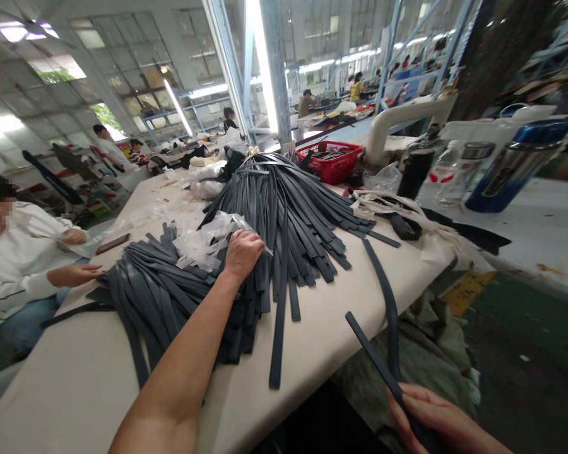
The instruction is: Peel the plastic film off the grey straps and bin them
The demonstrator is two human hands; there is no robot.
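My left hand (244,252) is closed on thin translucent plastic film, above the dark grey strips. The crumpled film (203,243) spreads to the left of the fist. Near the lower right corner, my right hand (430,413) grips a dark grey strap (372,347) between thumb and fingers. This strap's flat end points up and left, past the table edge. Another length of strap (383,290) curves from the tabletop down to the same hand. A large fanned bundle of grey strips (284,208) lies in the middle, and a second bundle (156,290) lies to its left.
A person in white (33,252) sits at the left, one hand by the left bundle. A phone (113,244) lies on the table (76,372). Behind the strips is a red basket (329,162). At the right are a blue bottle (515,164), other bottles and pale cloth strips (426,221).
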